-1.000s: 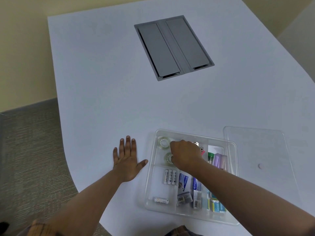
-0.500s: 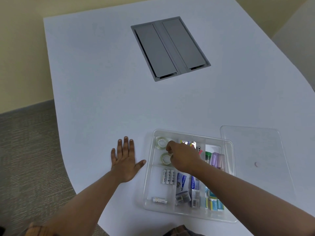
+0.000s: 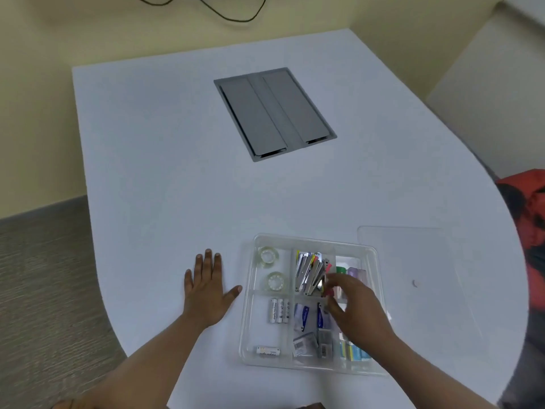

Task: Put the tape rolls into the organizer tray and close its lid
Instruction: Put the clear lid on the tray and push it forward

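White table (image 3: 177,143), lid (image 3: 413,261) beside tray (image 3: 312,240)

Left hand (image 3: 206,290) flat, fingers spread; right hand (image 3: 358,312) raised, loosely curled, empty.

We see even, soft indoor light with no harsh shadows, and the white table (image 3: 165,178) carries a faint bluish cast. The right hand (image 3: 358,311) is motion-blurred. Wide-angle distortion bends the table's edges, and the far corners look soft.
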Tool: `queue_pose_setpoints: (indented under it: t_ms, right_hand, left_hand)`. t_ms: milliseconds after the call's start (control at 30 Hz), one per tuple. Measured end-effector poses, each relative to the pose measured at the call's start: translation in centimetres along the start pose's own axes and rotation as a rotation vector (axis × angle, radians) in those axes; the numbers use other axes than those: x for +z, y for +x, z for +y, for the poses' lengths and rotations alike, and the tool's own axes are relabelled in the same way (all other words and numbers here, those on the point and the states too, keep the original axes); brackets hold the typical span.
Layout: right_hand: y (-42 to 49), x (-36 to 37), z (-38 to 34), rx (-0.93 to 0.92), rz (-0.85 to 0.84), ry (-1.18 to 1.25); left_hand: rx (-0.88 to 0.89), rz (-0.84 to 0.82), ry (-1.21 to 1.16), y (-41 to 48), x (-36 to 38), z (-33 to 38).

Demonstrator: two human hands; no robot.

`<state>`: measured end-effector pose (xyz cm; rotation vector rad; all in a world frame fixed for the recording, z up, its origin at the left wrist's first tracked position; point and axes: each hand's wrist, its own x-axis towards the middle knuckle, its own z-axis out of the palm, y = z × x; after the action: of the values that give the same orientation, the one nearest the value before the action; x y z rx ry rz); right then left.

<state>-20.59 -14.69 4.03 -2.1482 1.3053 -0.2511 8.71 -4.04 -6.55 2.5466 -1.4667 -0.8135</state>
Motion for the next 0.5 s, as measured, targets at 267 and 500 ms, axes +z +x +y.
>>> queue_pose_setpoints:
  t_ms: [267,500]
  right_hand:
    - [-8.5,-1.7,4.9,0.403,0.203,0.068]
    - [-11.8,-1.4,8.6,0.534,0.149,-0.072]
  left_hand:
    - [0.123,0.411,-0.501,-5.5,-3.0,5.7]
    - [0.475,0.190,-0.487,-10.5,-2.0,12.9]
